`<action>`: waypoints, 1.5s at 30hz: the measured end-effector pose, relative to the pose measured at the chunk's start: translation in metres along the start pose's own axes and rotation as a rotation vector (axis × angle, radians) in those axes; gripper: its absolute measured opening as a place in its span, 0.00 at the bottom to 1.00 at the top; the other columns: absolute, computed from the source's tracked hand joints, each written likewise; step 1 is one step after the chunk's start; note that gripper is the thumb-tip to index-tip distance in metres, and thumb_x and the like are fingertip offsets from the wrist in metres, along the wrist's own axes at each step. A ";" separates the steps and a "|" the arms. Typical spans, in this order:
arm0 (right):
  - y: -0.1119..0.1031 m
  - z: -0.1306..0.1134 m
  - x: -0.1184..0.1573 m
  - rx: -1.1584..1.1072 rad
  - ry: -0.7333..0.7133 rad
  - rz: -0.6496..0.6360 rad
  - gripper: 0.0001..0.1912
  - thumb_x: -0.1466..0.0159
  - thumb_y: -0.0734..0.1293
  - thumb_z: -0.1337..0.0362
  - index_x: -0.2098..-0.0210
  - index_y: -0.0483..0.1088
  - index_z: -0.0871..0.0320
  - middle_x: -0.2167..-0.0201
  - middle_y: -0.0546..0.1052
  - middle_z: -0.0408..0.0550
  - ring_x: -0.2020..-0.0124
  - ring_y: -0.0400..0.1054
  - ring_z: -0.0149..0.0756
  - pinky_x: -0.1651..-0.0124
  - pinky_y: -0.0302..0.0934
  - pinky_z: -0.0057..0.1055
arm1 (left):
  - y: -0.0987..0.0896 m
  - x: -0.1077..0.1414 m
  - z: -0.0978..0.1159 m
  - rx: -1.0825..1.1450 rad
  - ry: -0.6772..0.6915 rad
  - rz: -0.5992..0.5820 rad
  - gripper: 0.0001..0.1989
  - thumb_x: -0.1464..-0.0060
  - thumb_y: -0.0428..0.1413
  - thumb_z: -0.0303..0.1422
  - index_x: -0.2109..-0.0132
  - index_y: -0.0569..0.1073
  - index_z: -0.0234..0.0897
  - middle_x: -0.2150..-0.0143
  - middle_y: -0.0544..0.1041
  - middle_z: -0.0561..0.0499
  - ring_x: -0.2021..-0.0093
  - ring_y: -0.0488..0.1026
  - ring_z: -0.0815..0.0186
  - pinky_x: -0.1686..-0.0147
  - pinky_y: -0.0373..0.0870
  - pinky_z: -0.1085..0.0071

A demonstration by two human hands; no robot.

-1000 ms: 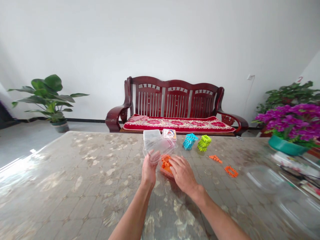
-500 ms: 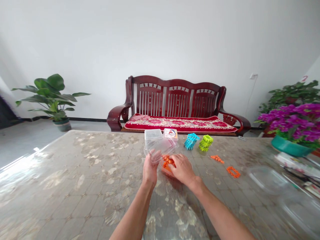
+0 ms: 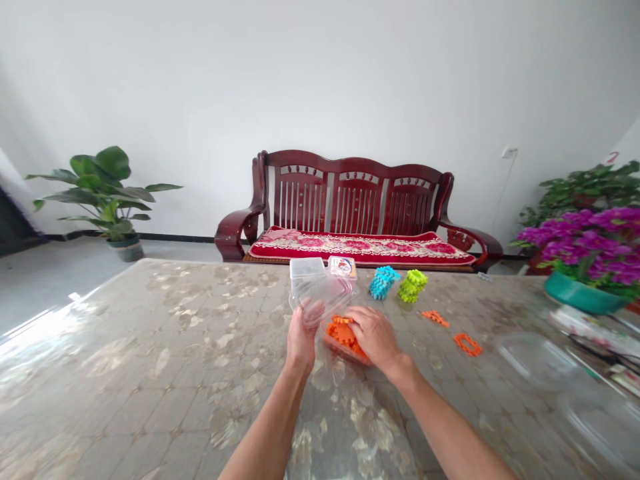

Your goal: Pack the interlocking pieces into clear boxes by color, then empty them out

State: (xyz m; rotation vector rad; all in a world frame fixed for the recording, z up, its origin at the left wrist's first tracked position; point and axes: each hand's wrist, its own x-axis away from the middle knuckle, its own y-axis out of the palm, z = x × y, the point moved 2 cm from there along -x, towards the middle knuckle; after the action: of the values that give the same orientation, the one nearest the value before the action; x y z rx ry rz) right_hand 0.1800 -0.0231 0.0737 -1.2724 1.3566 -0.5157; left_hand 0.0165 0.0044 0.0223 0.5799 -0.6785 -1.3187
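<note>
My left hand (image 3: 302,333) is closed on a clear plastic lid (image 3: 327,297), tilted up in front of it. My right hand (image 3: 374,333) pinches an orange toothed plastic piece (image 3: 343,320) above an open clear box (image 3: 364,361). Several orange pieces (image 3: 344,335) lie in that box. To the right on the tabletop, one orange piece (image 3: 435,318) lies flat and an orange ring-shaped piece (image 3: 468,344) lies nearer. A blue stack of toothed pieces (image 3: 383,283) and a lime-green stack (image 3: 413,286) stand behind them.
At the table's far edge sit a clear container (image 3: 307,268) and a small printed box (image 3: 343,267). Clear lids or trays (image 3: 535,360) lie at the right, near a green pot (image 3: 583,293) of purple flowers. A wooden bench (image 3: 355,200) stands behind the patterned table (image 3: 165,367).
My right hand has risen slightly and shifted right, uncovering more of the orange pieces in the box. My left hand keeps the lid in nearly the same place.
</note>
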 end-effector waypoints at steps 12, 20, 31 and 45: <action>-0.018 0.005 0.003 -0.105 -0.113 -0.192 0.17 0.44 0.69 0.67 0.54 0.76 0.52 0.52 0.78 0.46 0.51 0.69 0.41 0.46 0.59 0.38 | -0.001 0.001 0.000 0.003 0.013 -0.006 0.16 0.41 0.52 0.41 0.50 0.72 0.39 0.54 0.80 0.43 0.53 0.77 0.63 0.52 0.70 0.67; -0.001 -0.017 -0.007 -0.009 -0.015 -0.059 0.04 0.40 0.69 0.64 0.65 0.75 0.53 0.58 0.79 0.46 0.57 0.71 0.39 0.53 0.61 0.33 | 0.000 0.000 0.000 0.017 0.009 0.000 0.16 0.42 0.53 0.40 0.51 0.71 0.38 0.54 0.80 0.42 0.52 0.77 0.61 0.51 0.70 0.64; -0.004 -0.009 -0.002 -0.015 -0.010 -0.081 0.07 0.37 0.67 0.63 0.60 0.77 0.52 0.54 0.79 0.46 0.54 0.71 0.39 0.50 0.60 0.34 | 0.002 0.002 0.000 -0.008 0.016 -0.002 0.19 0.45 0.54 0.43 0.50 0.70 0.37 0.54 0.80 0.42 0.51 0.76 0.60 0.52 0.70 0.66; 0.002 -0.006 -0.002 -0.150 -0.060 -0.099 0.14 0.35 0.61 0.68 0.56 0.77 0.51 0.55 0.80 0.46 0.53 0.72 0.38 0.47 0.62 0.35 | -0.001 -0.001 -0.001 -0.066 0.025 0.007 0.20 0.46 0.54 0.43 0.50 0.71 0.36 0.55 0.81 0.42 0.52 0.77 0.60 0.50 0.69 0.64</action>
State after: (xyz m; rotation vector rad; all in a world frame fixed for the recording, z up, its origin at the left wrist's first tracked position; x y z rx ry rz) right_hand 0.1735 -0.0230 0.0741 -1.4719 1.3060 -0.4474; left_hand 0.0162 0.0048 0.0212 0.5391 -0.6139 -1.3208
